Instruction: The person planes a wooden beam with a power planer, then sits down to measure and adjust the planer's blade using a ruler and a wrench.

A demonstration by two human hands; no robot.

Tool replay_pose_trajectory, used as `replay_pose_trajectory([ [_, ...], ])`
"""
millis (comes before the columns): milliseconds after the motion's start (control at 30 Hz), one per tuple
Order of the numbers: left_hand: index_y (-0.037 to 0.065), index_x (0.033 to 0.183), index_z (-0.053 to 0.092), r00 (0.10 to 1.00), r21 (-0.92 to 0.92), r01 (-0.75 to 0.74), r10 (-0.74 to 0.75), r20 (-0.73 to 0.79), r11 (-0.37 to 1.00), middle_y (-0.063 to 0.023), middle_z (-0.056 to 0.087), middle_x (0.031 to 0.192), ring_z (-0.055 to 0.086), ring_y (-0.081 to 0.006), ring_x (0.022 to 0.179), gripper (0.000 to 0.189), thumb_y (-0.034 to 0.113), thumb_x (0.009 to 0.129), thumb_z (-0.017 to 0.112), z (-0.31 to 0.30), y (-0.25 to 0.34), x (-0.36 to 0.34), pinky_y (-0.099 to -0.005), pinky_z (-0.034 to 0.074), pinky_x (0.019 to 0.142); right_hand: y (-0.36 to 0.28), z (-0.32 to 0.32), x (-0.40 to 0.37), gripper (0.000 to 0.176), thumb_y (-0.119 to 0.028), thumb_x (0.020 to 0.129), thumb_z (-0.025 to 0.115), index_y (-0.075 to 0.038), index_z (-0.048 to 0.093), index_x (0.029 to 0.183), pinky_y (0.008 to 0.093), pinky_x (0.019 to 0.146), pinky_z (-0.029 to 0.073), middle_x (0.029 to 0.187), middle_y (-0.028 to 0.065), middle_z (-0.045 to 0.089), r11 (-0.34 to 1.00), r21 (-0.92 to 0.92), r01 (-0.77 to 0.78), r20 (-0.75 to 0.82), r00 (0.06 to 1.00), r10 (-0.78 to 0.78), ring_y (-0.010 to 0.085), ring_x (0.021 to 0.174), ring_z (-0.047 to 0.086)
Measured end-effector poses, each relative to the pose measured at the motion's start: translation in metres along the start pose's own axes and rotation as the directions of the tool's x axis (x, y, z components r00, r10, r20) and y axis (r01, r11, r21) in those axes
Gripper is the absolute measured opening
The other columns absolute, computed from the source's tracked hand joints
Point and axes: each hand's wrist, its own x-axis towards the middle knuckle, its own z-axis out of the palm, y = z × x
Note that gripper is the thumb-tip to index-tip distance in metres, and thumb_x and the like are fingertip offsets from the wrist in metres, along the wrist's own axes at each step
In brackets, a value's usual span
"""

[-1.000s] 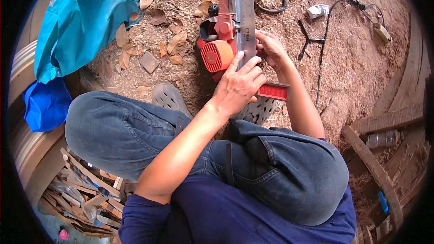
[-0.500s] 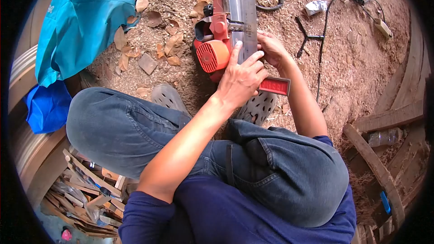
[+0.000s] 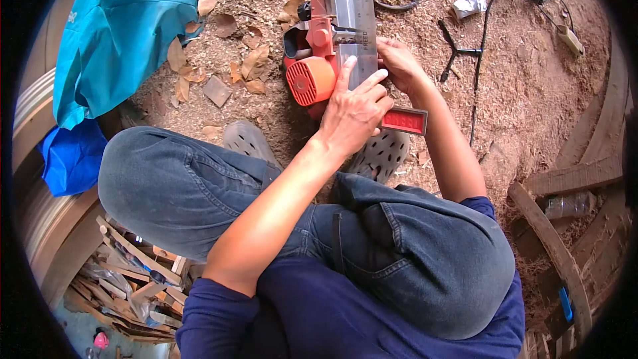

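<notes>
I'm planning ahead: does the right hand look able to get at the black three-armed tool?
Probably yes: the black three-armed tool lies beyond the right hand, on its right, with only littered ground between, though the hand would leave the steel square.

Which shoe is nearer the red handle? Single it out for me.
The right shoe: it lies just below the red handle in the picture, while the left shoe sits well apart.

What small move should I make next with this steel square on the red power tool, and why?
I'd perhaps nudge the steel square slightly left, the left hand guiding its near end: the blade seems to run along the right side of the metal face on the red power tool, leaving a strip bare.
</notes>
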Motion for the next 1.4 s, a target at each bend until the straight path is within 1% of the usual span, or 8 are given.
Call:
replay_pose_trajectory([
  [67,0.017,0.106,0.071,1.0,-0.007,-0.003,0.003,-0.001,1.0,0.0026,0.067,0.11,0.052,-0.0147,0.135,0.057,0.025,0.053,0.091,0.0,0.0,-0.001,-0.0622,0.016,0.123,0.001,0.0,-0.002,0.026,-0.021,0.104,0.056,-0.005,0.067,0.121,0.0295,0.072,0.06,0.104,0.007,0.073,1.0,-0.011,0.01,-0.005,1.0,-0.01,0.0135,0.082,0.069],
  [133,0.017,0.106,0.071,1.0,-0.012,-0.003,0.003,-0.006,1.0,0.0024,0.067,0.109,0.052,-0.0148,0.135,0.057,0.025,0.053,0.091,0.0,0.0,-0.001,-0.0617,0.017,0.123,-0.005,0.008,-0.012,0.025,-0.027,0.104,0.059,-0.006,0.07,0.111,0.0219,0.061,0.05,0.088,-0.0007,0.07,1.0,0.023,0.012,-0.019,1.0,-0.012,0.0068,0.07,0.06],
  [333,0.017,0.104,0.071,1.0,-0.017,-0.008,0.008,-0.024,1.0,0.0015,0.066,0.108,0.052,-0.0154,0.134,0.055,0.024,0.054,0.09,-0.001,-0.001,-0.001,-0.0605,0.017,0.123,-0.007,0.009,-0.015,0.023,-0.021,0.102,0.062,-0.004,0.069,0.117,0.0227,0.065,0.053,0.091,-0.0005,0.07,1.0,0.006,0.016,-0.01,1.0,-0.016,0.007,0.072,0.06],
  [467,0.017,0.104,0.071,0.999,-0.025,-0.011,0.01,-0.03,1.0,0.0009,0.066,0.108,0.052,-0.0157,0.135,0.054,0.024,0.054,0.09,-0.001,-0.001,-0.002,-0.0604,0.018,0.123,-0.005,0.007,-0.011,0.022,-0.023,0.102,0.063,-0.005,0.07,0.112,0.022,0.061,0.05,0.085,-0.0019,0.067,0.999,0.025,0.031,-0.046,0.998,-0.03,0.006,0.068,0.057],
  [533,0.016,0.104,0.071,0.999,-0.024,-0.011,0.01,-0.038,1.0,0.0009,0.066,0.108,0.052,-0.0158,0.135,0.054,0.024,0.054,0.09,0.0,-0.001,-0.002,-0.0604,0.018,0.123,-0.004,-0.001,-0.004,0.025,-0.016,0.104,0.055,-0.003,0.065,0.123,0.03,0.071,0.06,0.105,0.0075,0.073,0.997,-0.071,0.01,0.008,1.0,-0.01,0.0145,0.083,0.07],
  [1067,0.016,0.102,0.07,0.999,-0.028,-0.01,0.008,-0.048,1.0,0.0008,0.066,0.107,0.052,-0.0164,0.134,0.055,0.024,0.052,0.091,-0.001,-0.001,-0.002,-0.0604,0.019,0.122,-0.001,0.001,-0.004,0.025,-0.021,0.104,0.057,-0.005,0.068,0.12,0.0309,0.072,0.061,0.105,0.0067,0.073,1.0,0.009,0.005,-0.002,1.0,-0.005,0.0155,0.086,0.071],
  [1133,0.016,0.102,0.07,0.999,-0.03,-0.01,0.009,-0.047,1.0,0.0008,0.066,0.107,0.052,-0.0165,0.134,0.055,0.024,0.052,0.091,-0.001,-0.001,-0.002,-0.0604,0.019,0.122,-0.001,0.006,-0.007,0.018,-0.025,0.099,0.066,-0.007,0.069,0.102,0.0204,0.052,0.044,0.075,-0.0047,0.061,0.998,0.054,0.044,-0.035,0.998,-0.042,0.0038,0.06,0.051],
  [1400,0.016,0.104,0.07,1.0,-0.02,-0.01,0.01,-0.018,1.0,0.0011,0.066,0.108,0.052,-0.0162,0.135,0.057,0.026,0.052,0.091,-0.001,-0.001,-0.003,-0.0602,0.018,0.123,-0.004,0.008,-0.013,0.019,-0.021,0.1,0.064,-0.005,0.069,0.11,0.021,0.059,0.049,0.085,-0.0027,0.066,0.997,0.052,0.053,-0.024,0.998,-0.052,0.0049,0.068,0.056],
])
